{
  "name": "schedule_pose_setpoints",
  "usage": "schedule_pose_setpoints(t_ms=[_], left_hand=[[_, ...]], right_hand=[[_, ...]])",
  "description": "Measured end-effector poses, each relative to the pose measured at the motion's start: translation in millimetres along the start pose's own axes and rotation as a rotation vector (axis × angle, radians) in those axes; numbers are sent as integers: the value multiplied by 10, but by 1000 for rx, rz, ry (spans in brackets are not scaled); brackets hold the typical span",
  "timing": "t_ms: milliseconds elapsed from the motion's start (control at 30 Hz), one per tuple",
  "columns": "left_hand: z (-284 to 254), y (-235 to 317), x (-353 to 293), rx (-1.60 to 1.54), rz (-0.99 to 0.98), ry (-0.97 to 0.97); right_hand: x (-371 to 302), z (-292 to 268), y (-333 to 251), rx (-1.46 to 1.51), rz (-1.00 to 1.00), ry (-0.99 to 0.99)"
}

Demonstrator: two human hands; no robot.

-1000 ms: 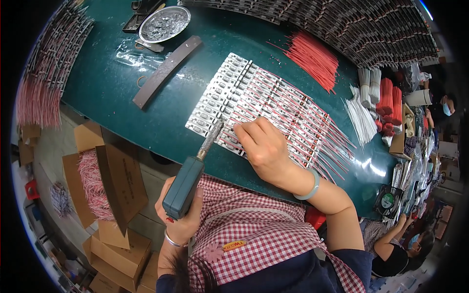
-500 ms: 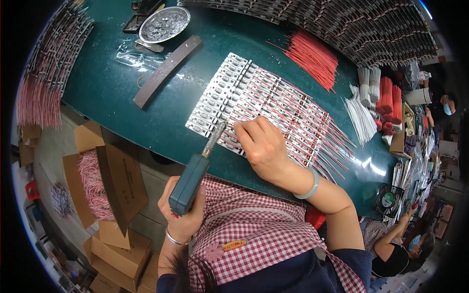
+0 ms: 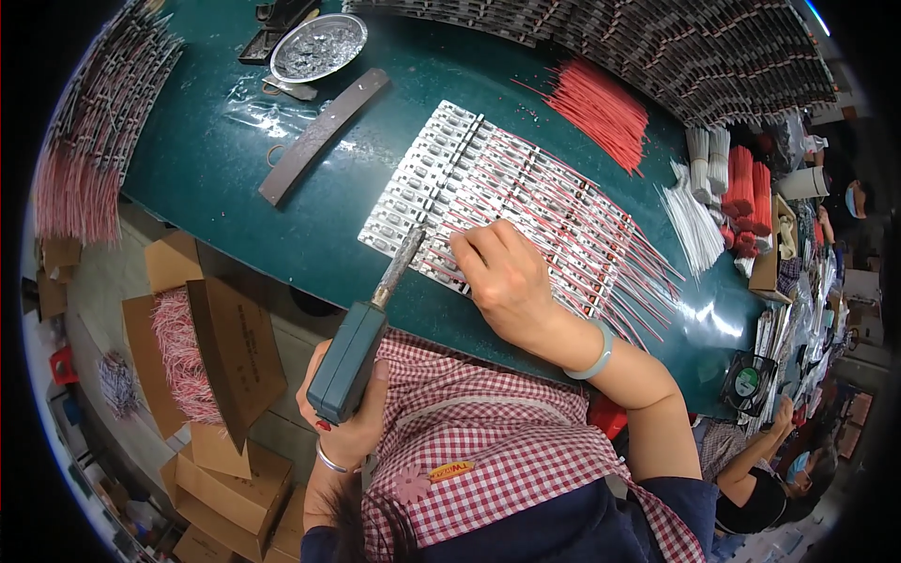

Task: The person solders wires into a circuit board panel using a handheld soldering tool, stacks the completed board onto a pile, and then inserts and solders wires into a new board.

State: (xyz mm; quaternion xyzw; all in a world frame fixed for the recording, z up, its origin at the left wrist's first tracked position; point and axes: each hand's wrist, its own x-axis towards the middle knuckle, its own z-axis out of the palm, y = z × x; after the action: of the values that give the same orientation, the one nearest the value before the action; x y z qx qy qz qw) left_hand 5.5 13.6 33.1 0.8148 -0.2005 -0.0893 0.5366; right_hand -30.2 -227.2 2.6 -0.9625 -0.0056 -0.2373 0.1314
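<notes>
My left hand (image 3: 345, 399) is wrapped round the handle of a green soldering gun (image 3: 348, 361). Its long metal barrel slants up and away, with the tip over the near left part of a panel of white circuit boards (image 3: 404, 206). My right hand (image 3: 511, 281) rests over the panel's near side, thumb and forefinger pinched together on a thin wire whose end is mostly hidden by the fingers. Thin red and white wires (image 3: 633, 277) run across the boards in rows and fan out past the right edge.
Beyond the panel lies a pile of red wires (image 3: 605, 117); white wires (image 3: 694, 225) lie to the right. A brown bar (image 3: 324, 136) and a metal bowl (image 3: 319, 47) are at the left. Stacked boards line the back. An open carton (image 3: 230, 347) stands below the table's left edge.
My left hand has drawn the soldering gun slightly left and toward me, so its tip sits farther from my right fingertips. My right hand has hardly moved.
</notes>
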Motion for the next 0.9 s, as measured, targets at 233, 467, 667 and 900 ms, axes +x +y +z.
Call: schedule_pose_setpoints(t_ms=[233,467,667,900], left_hand=[[-35,22,-24,41,20,-27],[-28,-9,-60,-4,-49,-35],[-8,-59,-58,-3,-33,-46],[-32,-18,-49,35,5,-45]], right_hand=[[-39,-12,-42,6,-59,79],[-65,27,-54,3,-30,34],[-63,26,-58,0,-27,17],[-59,23,-68,1,-36,10]])
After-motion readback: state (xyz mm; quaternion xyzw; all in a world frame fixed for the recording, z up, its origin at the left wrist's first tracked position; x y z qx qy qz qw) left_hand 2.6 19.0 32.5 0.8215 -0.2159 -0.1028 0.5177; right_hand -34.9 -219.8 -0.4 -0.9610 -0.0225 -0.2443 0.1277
